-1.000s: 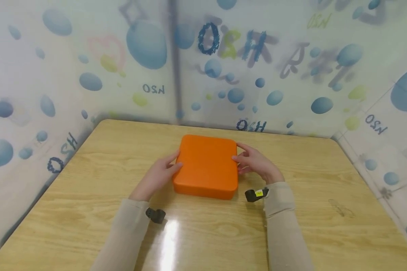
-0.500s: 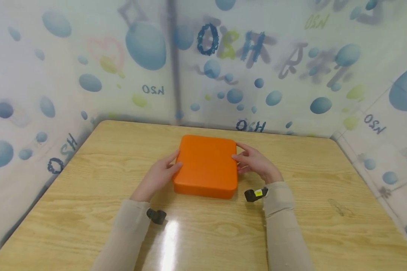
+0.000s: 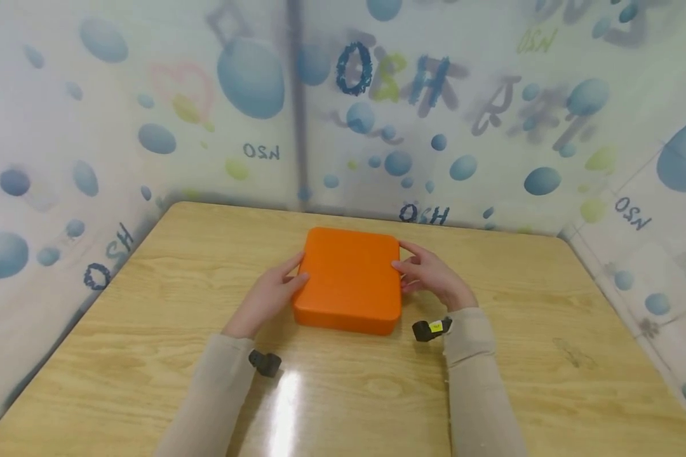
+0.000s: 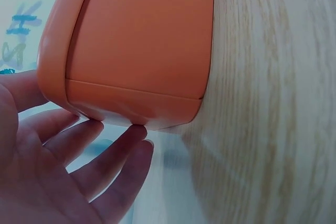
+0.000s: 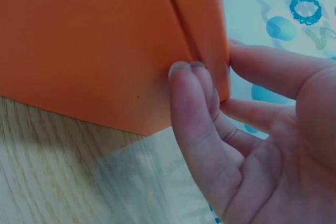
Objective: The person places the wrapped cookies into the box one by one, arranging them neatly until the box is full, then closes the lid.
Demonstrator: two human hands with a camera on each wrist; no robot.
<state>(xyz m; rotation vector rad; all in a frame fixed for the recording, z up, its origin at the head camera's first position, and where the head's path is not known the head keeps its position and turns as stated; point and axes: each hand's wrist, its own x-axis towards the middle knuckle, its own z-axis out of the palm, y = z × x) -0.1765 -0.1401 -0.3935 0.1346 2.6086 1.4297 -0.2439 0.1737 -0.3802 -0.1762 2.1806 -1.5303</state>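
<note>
A square orange box (image 3: 349,276) with rounded corners lies on the wooden table, between both hands. A seam below its top marks off a lid (image 4: 55,51) from the body (image 4: 142,35) in the left wrist view. My left hand (image 3: 270,295) holds the box's left side, its thumb at the top edge and its fingertips (image 4: 137,131) against the side wall. On the opposite side, my right hand (image 3: 431,276) grips the box with the thumb at the top rim. In the right wrist view its bent fingers (image 5: 189,93) meet the wall near the seam.
The wooden table (image 3: 549,355) stretches out around the box. Behind it and at both sides stand walls (image 3: 463,114) printed with blue and green drops and lettering. A bright glare streak lies on the near table surface.
Both hands keep their hold and the box stays in place. Only the head view shifts very slightly.
</note>
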